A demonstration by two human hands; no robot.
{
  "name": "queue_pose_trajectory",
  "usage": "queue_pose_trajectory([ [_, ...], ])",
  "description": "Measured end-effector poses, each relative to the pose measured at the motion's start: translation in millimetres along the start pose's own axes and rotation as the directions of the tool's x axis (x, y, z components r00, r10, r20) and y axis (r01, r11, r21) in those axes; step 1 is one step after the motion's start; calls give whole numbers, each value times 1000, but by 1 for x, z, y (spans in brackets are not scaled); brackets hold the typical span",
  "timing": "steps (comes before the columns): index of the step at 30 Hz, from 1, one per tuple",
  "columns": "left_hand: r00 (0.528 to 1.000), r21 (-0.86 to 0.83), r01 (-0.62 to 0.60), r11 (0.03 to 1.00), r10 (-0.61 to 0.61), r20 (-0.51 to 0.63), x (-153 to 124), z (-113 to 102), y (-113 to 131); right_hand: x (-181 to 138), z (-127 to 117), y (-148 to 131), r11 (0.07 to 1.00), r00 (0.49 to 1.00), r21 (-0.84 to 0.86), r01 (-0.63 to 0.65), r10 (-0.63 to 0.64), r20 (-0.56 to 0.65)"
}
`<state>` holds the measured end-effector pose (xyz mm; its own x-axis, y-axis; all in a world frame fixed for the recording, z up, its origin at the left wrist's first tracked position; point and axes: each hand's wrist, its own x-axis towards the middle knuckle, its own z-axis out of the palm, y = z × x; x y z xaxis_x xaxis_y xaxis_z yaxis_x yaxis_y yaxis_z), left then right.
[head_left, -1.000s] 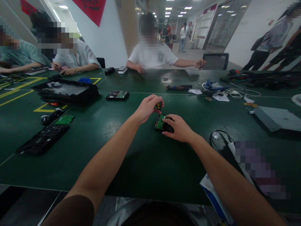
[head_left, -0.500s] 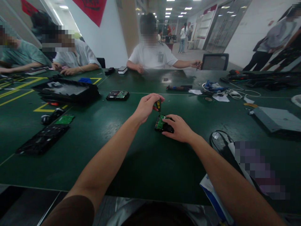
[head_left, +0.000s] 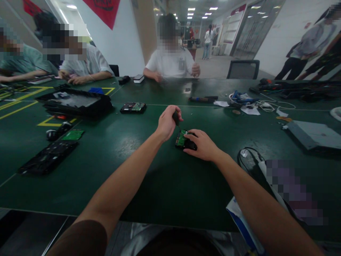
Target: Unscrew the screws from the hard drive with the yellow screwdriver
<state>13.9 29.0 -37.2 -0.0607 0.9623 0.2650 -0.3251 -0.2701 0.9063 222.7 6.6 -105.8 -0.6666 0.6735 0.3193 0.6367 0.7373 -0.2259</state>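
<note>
Our left hand (head_left: 167, 122), at 12 o'clock, grasps screwdriver (head_left: 176, 118). Drive (head_left: 189, 144) lies on table (head_left: 149, 185) at screwdriver's 5 o'clock, board (head_left: 182, 137) up; tip touching or just above, cannot tell. Right hand (head_left: 203, 145), at drive's 3 o'clock, grips it between thumb and fingers. Tilted screwdriver or slack grip could let tip skid, scratching board. We count, from drive: one loose board (head_left: 74, 135), 9 o'clock; one second drive (head_left: 133, 107), 10 o'clock; one screwdriver.
</note>
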Motion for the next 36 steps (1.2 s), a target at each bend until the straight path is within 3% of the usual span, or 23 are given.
queue_pose_trajectory([
  [2,1000,93,-12,996,11,18,0,-2,-4,0,0,0,1000,1000,7,1,-1,-2],
  [7,982,317,-177,932,144,126,-3,-9,-9,0,0,-1,1000,1000,20,1,-1,3],
  [13,961,466,-270,843,210,178,-6,-12,-10,0,0,-1,1000,1000,8,-5,5,3],
  [21,880,734,-444,513,404,250,-2,-21,0,0,-1,0,1000,1000,4,-1,1,11],
  [27,896,723,-413,553,388,215,-2,-21,-2,0,1,1,1000,1000,7,0,0,2],
  [36,871,673,-483,560,389,301,-5,-24,-9,0,0,-1,1000,1000,3,-9,9,8],
])
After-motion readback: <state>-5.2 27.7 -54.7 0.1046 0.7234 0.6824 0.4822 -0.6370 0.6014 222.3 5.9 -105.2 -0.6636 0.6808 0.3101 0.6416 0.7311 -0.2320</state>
